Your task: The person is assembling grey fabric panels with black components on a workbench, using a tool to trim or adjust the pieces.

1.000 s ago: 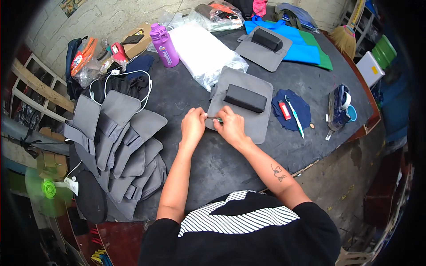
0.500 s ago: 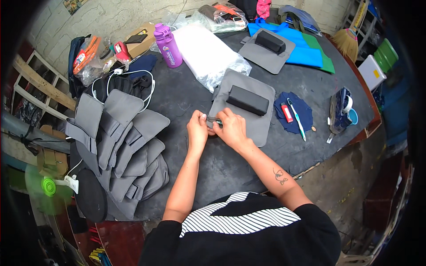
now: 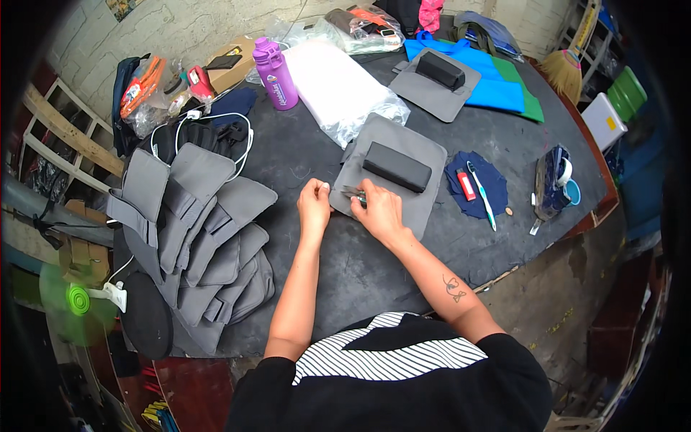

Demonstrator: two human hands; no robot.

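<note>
A grey fabric panel (image 3: 417, 212) with rounded corners lies in front of me, a black padded block (image 3: 397, 167) on top of it. My right hand (image 3: 380, 210) is closed around small metal thread snips (image 3: 350, 191), whose blades point left over the panel's lower left edge. Just left of that edge, my left hand (image 3: 314, 209) is closed with thumb and fingers pinched together. Whatever it pinches, if anything, is too small to make out. A gap separates the two hands.
Grey fabric pieces (image 3: 209, 245) are heaped at the left. A similar panel (image 3: 432, 97) lies farther back beside blue fabric (image 3: 497, 83). On the right, a toothbrush (image 3: 484, 198) and a red lighter (image 3: 466, 186) rest on dark cloth. A purple bottle (image 3: 275, 75) stands at the back.
My left hand has moved slightly left, away from the snips and my right hand. The right hand has shifted a little to the right and the panel is now less covered.
</note>
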